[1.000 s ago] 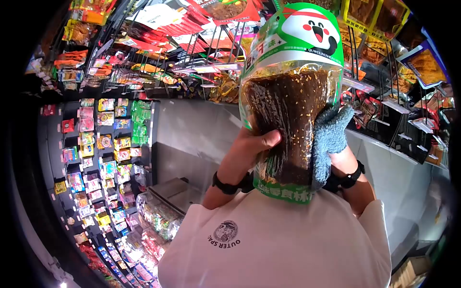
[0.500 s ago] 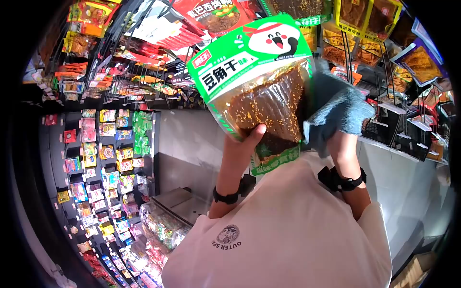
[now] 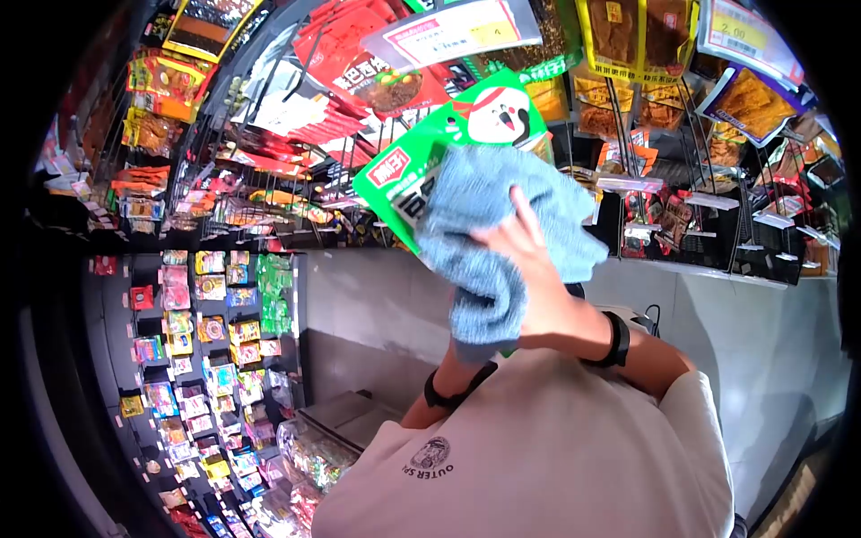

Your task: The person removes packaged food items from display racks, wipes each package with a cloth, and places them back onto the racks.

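A green-topped snack packet [image 3: 500, 117] with a cartoon face is held up, tilted, in front of my chest. A blue-grey cloth [image 3: 489, 184] lies bunched over its front and hides most of the brown food window. My right hand [image 3: 529, 260] holds the cloth against the packet, fingers pressed into the folds. Below the cloth shows only the wrist end of my left hand [image 3: 461, 366]. Its fingers are hidden by the cloth, at the packet's lower left side.
Hanging racks of snack packets run along the top, with red packets [image 3: 372, 67], a yellow twin packet [image 3: 639, 40] and a price tag [image 3: 457, 34] close to the held packet. A wall display [image 3: 202, 336] of small bags stands at left, above a bin of wrapped goods [image 3: 309, 453].
My right hand has brought the cloth leftward from the packet's right edge onto its front. The packet sits slightly lower, and my left thumb is now covered.
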A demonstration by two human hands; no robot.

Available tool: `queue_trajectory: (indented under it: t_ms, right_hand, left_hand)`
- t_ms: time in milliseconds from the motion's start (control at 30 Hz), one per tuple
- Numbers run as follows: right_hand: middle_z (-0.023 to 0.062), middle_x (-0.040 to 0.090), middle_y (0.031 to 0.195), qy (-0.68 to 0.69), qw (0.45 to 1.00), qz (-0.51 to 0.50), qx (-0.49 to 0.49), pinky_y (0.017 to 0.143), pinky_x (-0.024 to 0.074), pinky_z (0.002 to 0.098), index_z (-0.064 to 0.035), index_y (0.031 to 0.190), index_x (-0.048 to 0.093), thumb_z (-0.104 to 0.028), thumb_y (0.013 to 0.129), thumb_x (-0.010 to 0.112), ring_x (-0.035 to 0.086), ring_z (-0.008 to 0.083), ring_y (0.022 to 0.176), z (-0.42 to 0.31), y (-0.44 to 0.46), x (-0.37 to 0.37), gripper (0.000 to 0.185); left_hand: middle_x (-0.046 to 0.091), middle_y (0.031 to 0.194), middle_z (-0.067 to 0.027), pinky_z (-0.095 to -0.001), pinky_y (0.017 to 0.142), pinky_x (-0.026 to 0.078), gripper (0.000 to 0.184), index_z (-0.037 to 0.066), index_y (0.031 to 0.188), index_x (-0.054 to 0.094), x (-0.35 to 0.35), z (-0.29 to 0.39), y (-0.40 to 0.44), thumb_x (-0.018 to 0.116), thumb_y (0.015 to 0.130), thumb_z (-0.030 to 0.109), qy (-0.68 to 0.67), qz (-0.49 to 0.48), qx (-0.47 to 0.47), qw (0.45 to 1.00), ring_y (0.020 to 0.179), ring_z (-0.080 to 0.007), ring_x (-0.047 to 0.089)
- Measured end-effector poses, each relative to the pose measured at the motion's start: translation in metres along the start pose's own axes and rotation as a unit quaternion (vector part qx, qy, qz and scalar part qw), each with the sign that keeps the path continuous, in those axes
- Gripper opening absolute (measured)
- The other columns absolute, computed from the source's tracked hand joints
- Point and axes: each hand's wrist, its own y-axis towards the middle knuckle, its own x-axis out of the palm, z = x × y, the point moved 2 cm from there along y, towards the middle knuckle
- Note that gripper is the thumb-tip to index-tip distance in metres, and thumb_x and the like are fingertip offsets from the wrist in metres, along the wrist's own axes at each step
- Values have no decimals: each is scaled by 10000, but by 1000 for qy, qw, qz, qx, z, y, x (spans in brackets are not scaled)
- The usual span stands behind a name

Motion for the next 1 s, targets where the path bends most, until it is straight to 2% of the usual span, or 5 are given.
queue_trajectory:
  t_ms: [333, 433, 567, 867, 1000]
  right_hand:
    - [146, 574, 1203, 584, 750, -55, 304, 901, 479, 361, -2, 1147, 567, -243, 830, 643, 582, 306, 1102, 17, -20, 26, 406]
    - [119, 591, 946, 203, 969, -13, 139, 683, 484, 376, 4, 998, 602, -116, 806, 648, 585, 260, 790, 22, -5, -11, 231]
    - [69, 643, 1083, 573, 781, 85, 233, 860, 484, 284, 24, 1225, 543, -24, 839, 629, 592, 124, 975, 24, -12, 10, 399]
    - [30, 638, 997, 573, 706, 201, 365, 752, 460, 236, -6, 1099, 600, 22, 890, 518, 578, 97, 887, 58, -22, -7, 226]
    - [12, 633, 967, 512, 782, 149, 323, 771, 462, 239, -14, 1068, 614, -8, 901, 556, 573, 92, 876, 64, -25, -21, 176]
  left_hand:
    - [486, 1321, -224, -392, 981, 409, 686, -42, 1437, 321, 19, 69, 35, 645, 864, 151, 249, -50, 113, 961, 1166, -306, 509]
    - [25, 1534, -353, -558, 1144, 109, 1018, -14, 1516, 99, 30, 77, 40, 659, 829, 487, 355, -143, 125, 915, 1415, -544, 44]
    - [55, 1529, -358, -615, 1121, 110, 762, -16, 1477, 254, 34, 52, 41, 572, 882, 337, 431, -113, 171, 879, 1409, -554, 48]
    - [303, 1491, -260, -513, 1120, 222, 758, 42, 1474, 328, 2, 53, 57, 648, 860, 351, 534, 71, 240, 808, 1385, -403, 293]
    - [465, 1372, -173, -341, 951, 449, 664, 16, 1404, 415, -27, 51, 64, 722, 829, 146, 214, 87, 21, 973, 1187, -235, 523]
